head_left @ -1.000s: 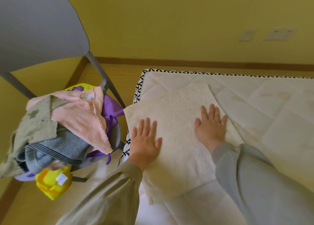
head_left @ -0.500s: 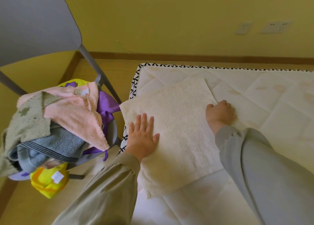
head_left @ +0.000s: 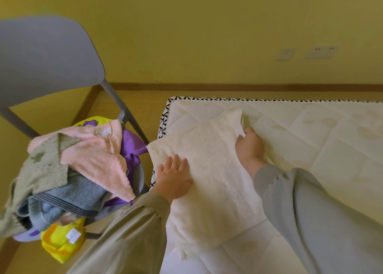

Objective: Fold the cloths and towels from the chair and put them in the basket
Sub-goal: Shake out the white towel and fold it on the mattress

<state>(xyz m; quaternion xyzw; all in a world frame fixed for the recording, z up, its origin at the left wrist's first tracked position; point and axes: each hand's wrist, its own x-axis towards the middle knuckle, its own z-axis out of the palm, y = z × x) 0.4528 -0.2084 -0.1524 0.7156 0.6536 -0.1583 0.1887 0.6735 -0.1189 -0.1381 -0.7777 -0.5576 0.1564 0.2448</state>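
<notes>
A cream towel lies folded on the corner of the white mattress. My left hand presses flat on its left side, fingers straight. At the towel's right edge my right hand curls its fingers under the cloth and grips it, and the far right corner is lifted off the mattress. The grey chair at the left carries a heap of cloths: a pink towel, a green one, a grey striped one, purple cloth and a yellow piece. No basket is in view.
The mattress edge has black-and-white trim and sits close to the chair. A yellow wall with a wooden skirting board and two wall sockets runs behind. Wooden floor shows between chair and mattress.
My right hand slid from flat on the towel's middle to its right edge, curled under it and raised that edge. My left hand stayed pressed flat on the towel.
</notes>
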